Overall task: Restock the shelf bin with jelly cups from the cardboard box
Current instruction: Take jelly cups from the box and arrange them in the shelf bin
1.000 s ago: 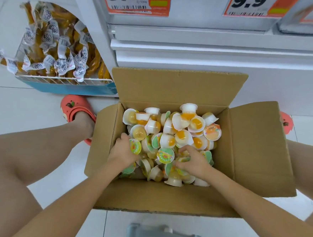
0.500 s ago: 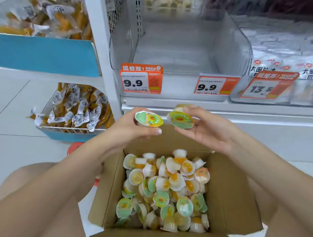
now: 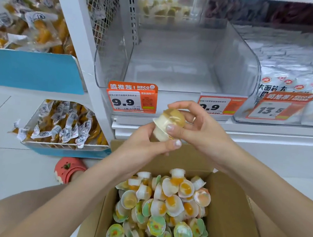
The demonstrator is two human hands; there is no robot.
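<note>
- Just above the open cardboard box (image 3: 234, 212), both hands meet in front of the shelf edge, each with its grip curled round a jelly cup.
- Left hand (image 3: 142, 145) holds the lower jelly cup (image 3: 159, 135) from the left, thumb lying across under it.
- Right hand (image 3: 201, 129) pinches the upper jelly cup (image 3: 172, 117) between thumb and fingertips; a ring shows on one finger.
- Those two cups touch each other, pale bodies outward, so their lids cannot be made out.
- Below, the box holds a loose heap of jelly cups (image 3: 164, 207), some with green printed lids up, others on their sides showing orange fruit pieces.
- Behind the hands, the clear shelf bin (image 3: 237, 68) sits on the shelf with two orange 9.9 price tags (image 3: 132, 102) on its front.
- Right of it, a neighbouring bin carries white snack packets (image 3: 293, 59) and a 13.5 tag (image 3: 274, 110).
- At left, blue-fronted wire baskets (image 3: 35, 71) hold wrapped yellow snacks (image 3: 62, 124) on two levels.
- A red clog (image 3: 68, 169) rests on the white floor beside the box.
</note>
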